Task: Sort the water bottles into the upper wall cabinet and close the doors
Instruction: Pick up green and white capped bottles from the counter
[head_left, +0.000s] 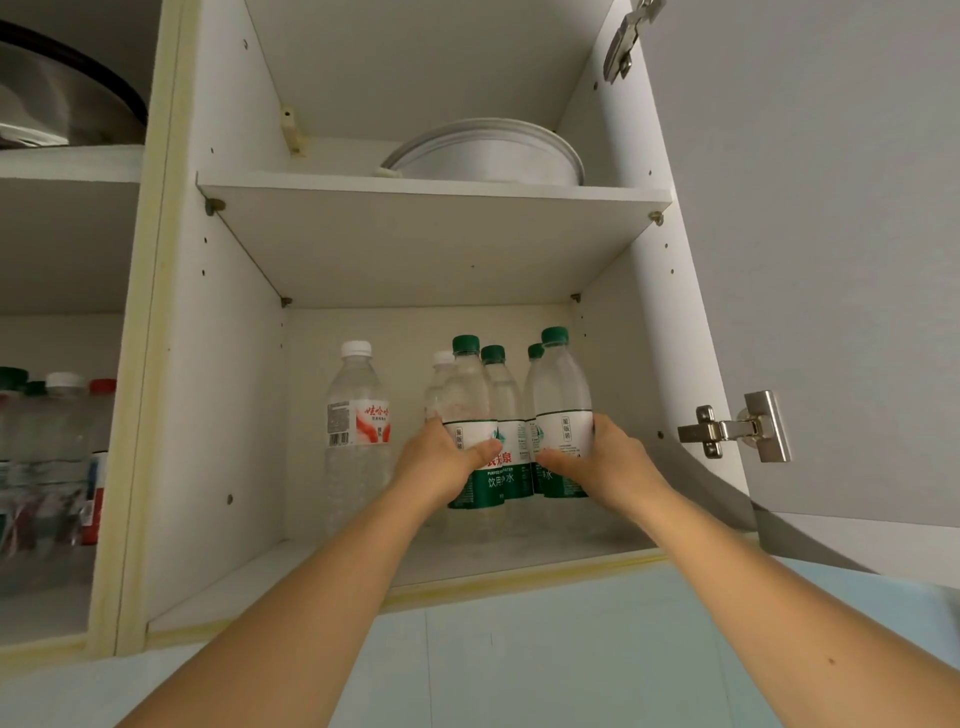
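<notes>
On the lower shelf of the wall cabinet (249, 415), the left hand (441, 462) and right hand (605, 460) each grip a green-capped water bottle (470, 410) among the cluster, apparently placing them; next, let go and shut the open door (831, 260).

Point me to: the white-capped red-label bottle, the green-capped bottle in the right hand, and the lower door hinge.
white-capped red-label bottle (358, 423): head view, on its label.
green-capped bottle (563, 395): head view, on the clear body above the label.
lower door hinge (735, 430): head view, on the metal arm.
</notes>
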